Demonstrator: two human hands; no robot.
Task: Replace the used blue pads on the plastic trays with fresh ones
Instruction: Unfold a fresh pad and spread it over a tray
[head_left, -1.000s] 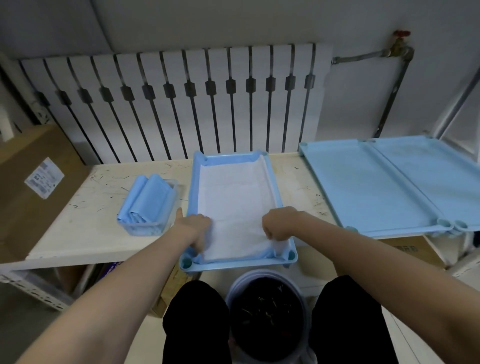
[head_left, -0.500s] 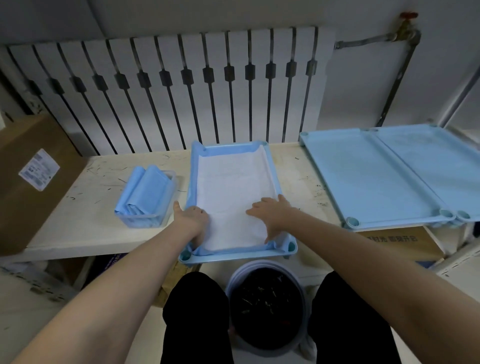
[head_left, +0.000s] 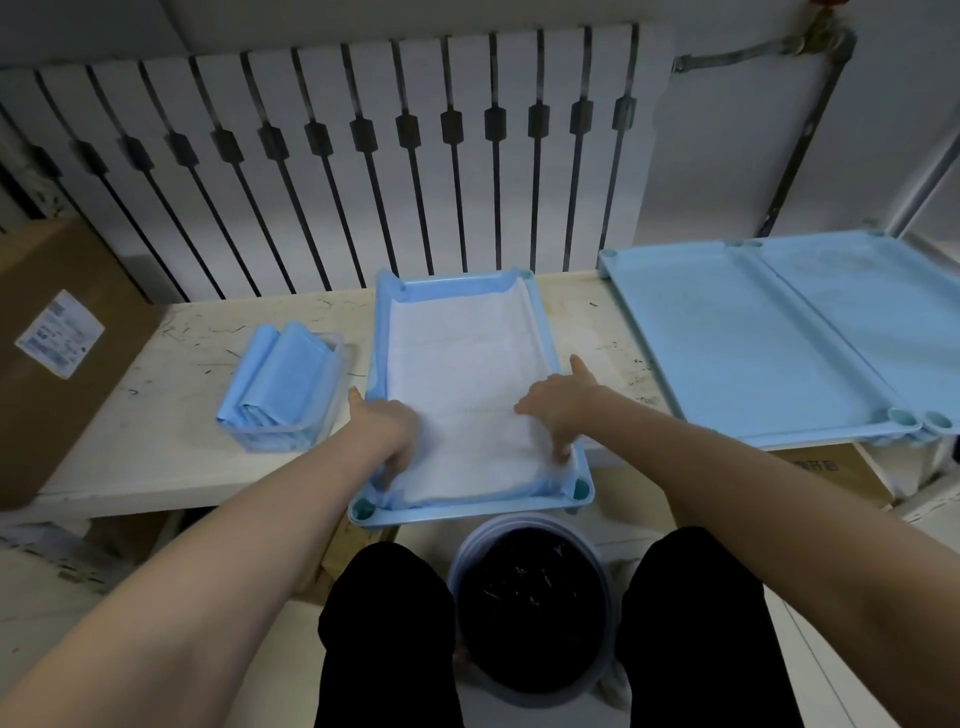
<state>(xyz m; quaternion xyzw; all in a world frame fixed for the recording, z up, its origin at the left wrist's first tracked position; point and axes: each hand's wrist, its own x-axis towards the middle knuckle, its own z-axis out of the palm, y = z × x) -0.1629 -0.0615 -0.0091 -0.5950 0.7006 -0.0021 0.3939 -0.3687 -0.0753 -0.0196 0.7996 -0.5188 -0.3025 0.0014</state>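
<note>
A light blue tray (head_left: 467, 512) sits at the middle of the worktop (head_left: 156, 431), its near end hanging over the front edge. A pad (head_left: 462, 374) lies in it, white face up. The pad's blue border turns up along the tray's walls and bunches in the near corners.

The left hand (head_left: 387, 431) is at the tray's near left corner. Its thumb lies out over the left rim and its fingers reach down onto the pad's edge. Whether they pinch the pad or only press it cannot be told. The right hand (head_left: 558, 410) is spread on the pad near the right wall, one digit pointing away and the others pressing down by the near right corner.

Near the left end of the worktop, just beside the tray, folded blue pads (head_left: 283, 374) stand in a clear tub (head_left: 275, 439). At the right end, two bare trays (head_left: 727, 353) lie side by side, touching.

A cardboard box (head_left: 62, 415) at the far left bears a white label (head_left: 60, 332), its print too small to read. Another box (head_left: 821, 467) under the bare trays shows part of some Chinese lettering. A round bin (head_left: 457, 566) stands between the person's knees, below the tray's near end.
</note>
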